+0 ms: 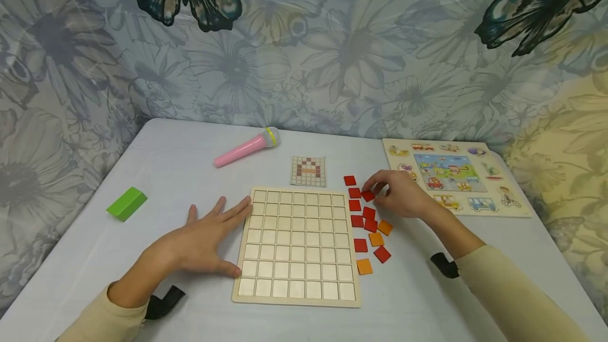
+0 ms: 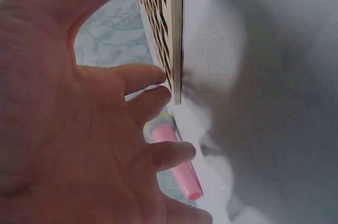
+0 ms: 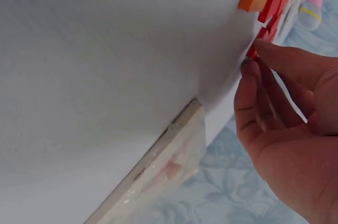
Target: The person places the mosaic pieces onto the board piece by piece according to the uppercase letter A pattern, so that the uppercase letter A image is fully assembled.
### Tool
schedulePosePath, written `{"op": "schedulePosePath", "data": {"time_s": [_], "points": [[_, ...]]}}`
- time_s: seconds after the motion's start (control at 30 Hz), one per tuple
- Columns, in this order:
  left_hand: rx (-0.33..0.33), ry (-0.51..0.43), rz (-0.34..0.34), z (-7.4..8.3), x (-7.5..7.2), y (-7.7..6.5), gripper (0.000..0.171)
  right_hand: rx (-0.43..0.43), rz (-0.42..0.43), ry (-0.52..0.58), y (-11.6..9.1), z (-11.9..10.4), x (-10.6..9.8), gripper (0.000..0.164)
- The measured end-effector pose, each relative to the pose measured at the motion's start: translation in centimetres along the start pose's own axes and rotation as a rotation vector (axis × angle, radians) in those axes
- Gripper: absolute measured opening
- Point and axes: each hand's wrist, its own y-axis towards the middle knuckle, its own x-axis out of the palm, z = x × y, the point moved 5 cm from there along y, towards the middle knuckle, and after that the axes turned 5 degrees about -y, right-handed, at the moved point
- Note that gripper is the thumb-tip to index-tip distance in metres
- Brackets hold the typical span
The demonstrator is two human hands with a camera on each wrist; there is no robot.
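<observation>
A wooden grid board (image 1: 296,304) with bare square cells lies in the middle of the table. Along its left edge my left hand (image 1: 204,239) spreads its fingers, with fingertips and thumb touching the rim. To the right of the board, my right hand (image 1: 401,194) pinches a red square tile (image 1: 368,196) between thumb and fingers; the right wrist view shows the same red tile (image 3: 257,43) at the fingertips. Several other red tiles (image 1: 357,221) and a few orange tiles (image 1: 364,266) lie loose beside the board's right edge. Behind the board is a small pattern card (image 1: 309,171) with a coloured grid.
A pink toy microphone (image 1: 244,149) lies at the back, left of the card. At the far left sits a green block (image 1: 127,204). A picture puzzle board (image 1: 505,173) occupies the back right, near the right hand. Patterned cloth (image 1: 304,67) hangs behind the table.
</observation>
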Motion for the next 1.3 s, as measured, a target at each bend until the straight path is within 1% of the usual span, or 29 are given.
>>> {"op": "schedulePosePath", "data": {"time_s": [0.17,0.37,0.7,0.87,1.03,1.23,1.3], "points": [[0.001,-0.016,-0.031,0.2,0.4,-0.3,0.129,0.025,0.016,-0.008,0.2,0.0,0.3,0.026],[0.007,0.01,-0.046,0.5,0.9,-0.5,0.132,0.043,0.017,-0.012,0.2,0.1,0.5,0.025],[-0.003,0.027,-0.071,0.6,1.5,-0.4,0.146,0.032,-0.003,-0.03,0.2,0.1,0.3,0.025],[-0.001,0.037,-0.074,0.6,1.6,-0.4,0.147,0.046,-0.021,-0.038,0.1,0.2,0.2,0.024],[0.0,0.04,-0.084,0.6,1.7,-0.5,0.146,0.057,-0.017,-0.051,-0.3,0.3,0.0,0.024],[0.0,0.051,-0.088,0.5,1.6,-0.4,0.145,0.057,0.014,-0.03,-0.6,0.5,-0.3,0.024],[0.001,0.05,-0.089,0.5,1.6,-0.3,0.146,0.072,0.027,-0.019,-0.6,0.6,-0.4,0.024]]}}
